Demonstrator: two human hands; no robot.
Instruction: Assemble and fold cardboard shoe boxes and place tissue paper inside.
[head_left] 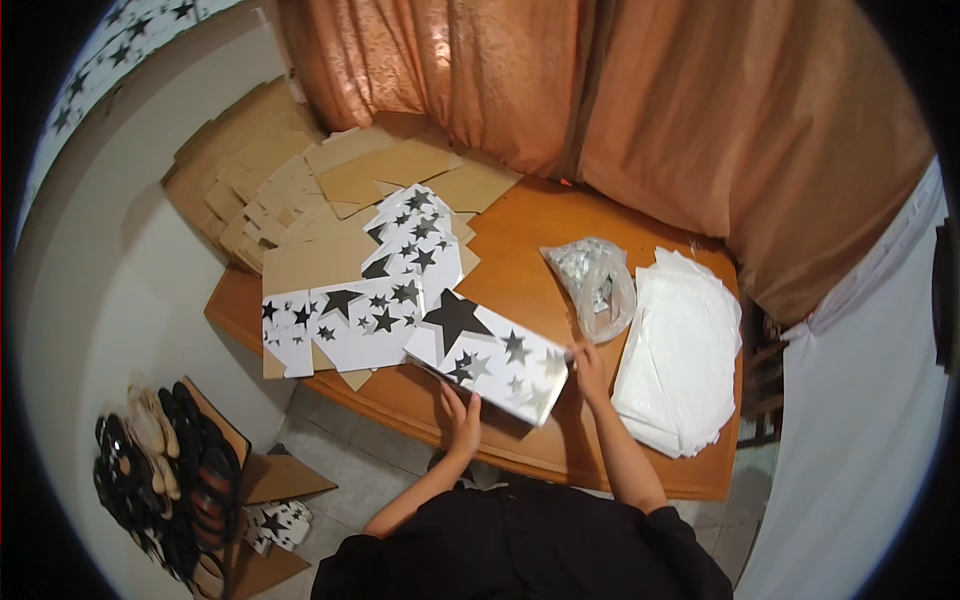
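A white box printed with black stars (490, 358) lies on a wooden table (520, 270), pinched at its near corners between the fingers of the left hand (462, 418) and the right hand (588, 370). Just beyond the right fingertips sits a clear plastic bag (598, 285); stacked white sheets (680, 350) lie alongside.

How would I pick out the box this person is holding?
Start at the wooden table by the orange curtain. At its near edge, the left hand and right hand grip a white star-printed box. Unlike the flat printed sheets beside it, it is folded up.
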